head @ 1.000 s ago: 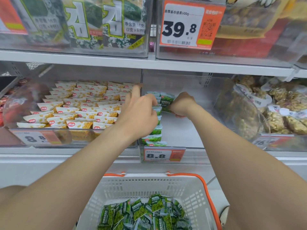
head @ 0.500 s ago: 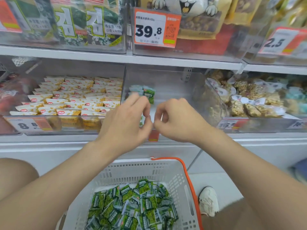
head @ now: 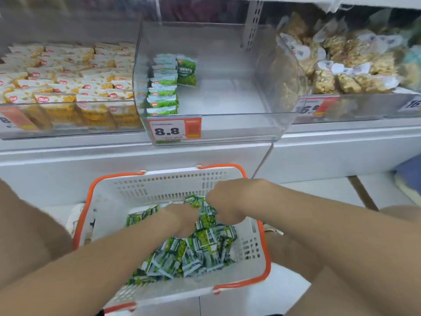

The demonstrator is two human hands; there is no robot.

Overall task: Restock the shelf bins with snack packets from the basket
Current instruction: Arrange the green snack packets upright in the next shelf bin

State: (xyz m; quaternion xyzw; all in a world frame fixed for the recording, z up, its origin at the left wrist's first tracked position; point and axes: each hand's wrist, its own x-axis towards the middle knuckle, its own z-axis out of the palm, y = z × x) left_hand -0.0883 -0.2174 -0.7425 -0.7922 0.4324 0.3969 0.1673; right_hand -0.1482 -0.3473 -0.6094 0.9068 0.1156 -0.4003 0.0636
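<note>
A white basket (head: 159, 185) with an orange rim sits low in front of the shelf, holding a heap of green snack packets (head: 196, 252). Both my hands are down inside it. My left hand (head: 182, 221) is curled into the pile, its fingertips hidden among the packets. My right hand (head: 224, 206) is closed beside it, pinching one green packet (head: 192, 200) near the basket's far wall. Above, the clear middle bin (head: 227, 124) holds a single row of green packets (head: 163, 87) along its left side, with one more packet (head: 186, 70) standing behind them.
An 8.8 price tag (head: 174, 130) hangs on the middle bin's front. The left bin (head: 68, 133) is full of yellow-and-white packets. The right bin (head: 364, 110) holds bagged brown snacks. A white shelf ledge (head: 136, 156) runs below the bins.
Both hands have dropped from the middle bin down into the basket. My view has tilted downward, so the upper shelf is out of sight.
</note>
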